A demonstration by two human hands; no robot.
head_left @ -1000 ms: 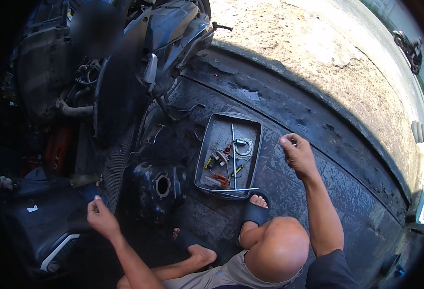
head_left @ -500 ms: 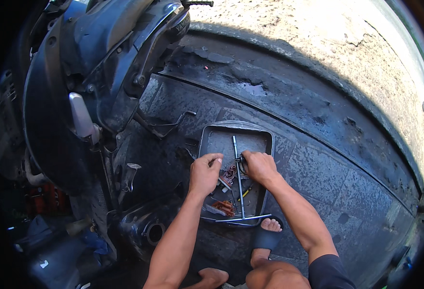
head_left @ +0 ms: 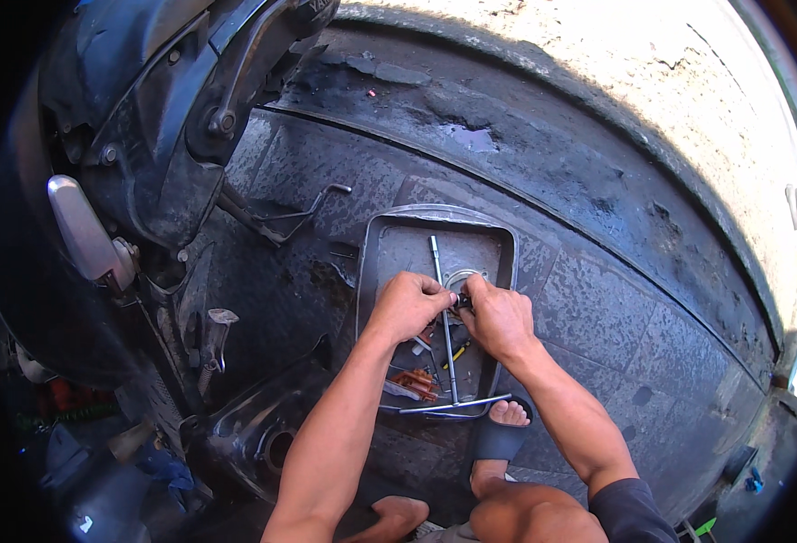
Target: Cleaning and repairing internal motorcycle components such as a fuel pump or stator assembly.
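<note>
A grey metal tray [head_left: 394, 237] lies on the dark paved ground and holds a long T-handle wrench [head_left: 444, 317], a round ring-shaped part [head_left: 464, 277] and several small tools. My left hand [head_left: 407, 306] and my right hand [head_left: 500, 319] meet over the middle of the tray. Their fingertips pinch a small dark part [head_left: 461, 301] between them; its shape is too small to tell. Both fists are curled, knuckles up.
A black motorcycle [head_left: 136, 136] with its kickstand [head_left: 281, 213] fills the left. A black body panel [head_left: 254, 434] lies on the ground by my left forearm. My sandalled foot [head_left: 502, 425] rests at the tray's near edge. Beyond a dirty curb [head_left: 543, 136] runs pale ground.
One second ago my hands were spread wide apart, away from the tray. They came together over the tray and now hold a small part between them. The view moved closer to the tray.
</note>
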